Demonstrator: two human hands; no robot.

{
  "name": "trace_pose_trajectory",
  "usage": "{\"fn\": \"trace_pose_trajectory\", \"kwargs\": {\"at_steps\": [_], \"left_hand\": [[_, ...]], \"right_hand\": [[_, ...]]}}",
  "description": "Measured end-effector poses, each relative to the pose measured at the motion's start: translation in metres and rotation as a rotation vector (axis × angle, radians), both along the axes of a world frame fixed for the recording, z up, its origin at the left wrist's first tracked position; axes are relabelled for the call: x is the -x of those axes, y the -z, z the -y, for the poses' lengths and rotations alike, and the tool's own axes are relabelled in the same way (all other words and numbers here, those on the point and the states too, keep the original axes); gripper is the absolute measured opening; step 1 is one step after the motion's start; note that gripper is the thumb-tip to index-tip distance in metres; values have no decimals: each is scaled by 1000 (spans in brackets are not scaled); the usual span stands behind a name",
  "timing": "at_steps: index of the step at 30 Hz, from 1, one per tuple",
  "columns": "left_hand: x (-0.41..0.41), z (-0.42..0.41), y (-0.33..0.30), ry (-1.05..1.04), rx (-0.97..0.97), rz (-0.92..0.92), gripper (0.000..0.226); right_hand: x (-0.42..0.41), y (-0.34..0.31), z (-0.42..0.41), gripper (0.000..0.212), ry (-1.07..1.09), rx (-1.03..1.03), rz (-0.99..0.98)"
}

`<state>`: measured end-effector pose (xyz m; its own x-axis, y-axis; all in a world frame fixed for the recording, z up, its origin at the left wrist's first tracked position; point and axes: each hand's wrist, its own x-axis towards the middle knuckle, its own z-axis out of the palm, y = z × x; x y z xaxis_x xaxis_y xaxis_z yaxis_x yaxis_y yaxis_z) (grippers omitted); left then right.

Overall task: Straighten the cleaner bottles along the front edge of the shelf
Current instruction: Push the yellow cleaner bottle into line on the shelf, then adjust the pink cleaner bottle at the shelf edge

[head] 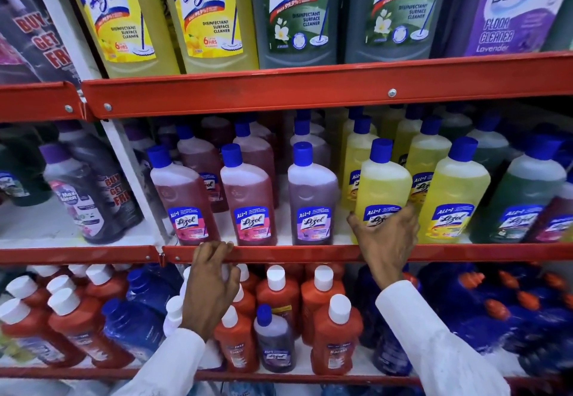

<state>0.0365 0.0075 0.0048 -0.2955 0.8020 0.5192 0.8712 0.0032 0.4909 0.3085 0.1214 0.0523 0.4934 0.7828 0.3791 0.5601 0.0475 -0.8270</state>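
On the middle shelf, Lizol cleaner bottles with blue caps stand along the red front edge (294, 253). From the left come two pink bottles (183, 197) (246, 195), a purple bottle (313, 197), then yellow bottles. My right hand (386, 237) wraps the lower part of the left yellow bottle (383, 181), thumb on its left side, fingers on its right. A second yellow bottle (455, 191) stands just right of it. My left hand (214, 274) hangs with curled fingers over the red edge below the pink bottles, holding no bottle.
Large Lizol bottles (198, 17) and a Bactin floor cleaner (521, 8) fill the top shelf. Green bottles (524, 197) stand at the right of the middle shelf, dark bottles (83, 197) at the left. Orange bottles with white caps (336, 330) crowd the lower shelf.
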Motion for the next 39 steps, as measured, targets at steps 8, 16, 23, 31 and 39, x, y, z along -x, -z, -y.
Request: {"fn": "trace_pose_trajectory", "kwargs": {"at_steps": [8, 16, 23, 31, 39], "left_hand": [[3, 0, -4, 20, 25, 4, 41], [11, -3, -17, -24, 30, 64, 45], [10, -18, -34, 108, -57, 253, 49], [17, -27, -33, 149, -52, 328, 40], [19, -28, -25, 147, -63, 338, 39]], "right_hand": [[12, -12, 49, 74, 142, -419, -179], [106, 3, 81, 36, -633, -185, -8], [137, 6, 64, 61, -646, 39, 65], [129, 13, 42, 59, -719, 114, 135], [133, 17, 46, 57, -726, 70, 153]]}}
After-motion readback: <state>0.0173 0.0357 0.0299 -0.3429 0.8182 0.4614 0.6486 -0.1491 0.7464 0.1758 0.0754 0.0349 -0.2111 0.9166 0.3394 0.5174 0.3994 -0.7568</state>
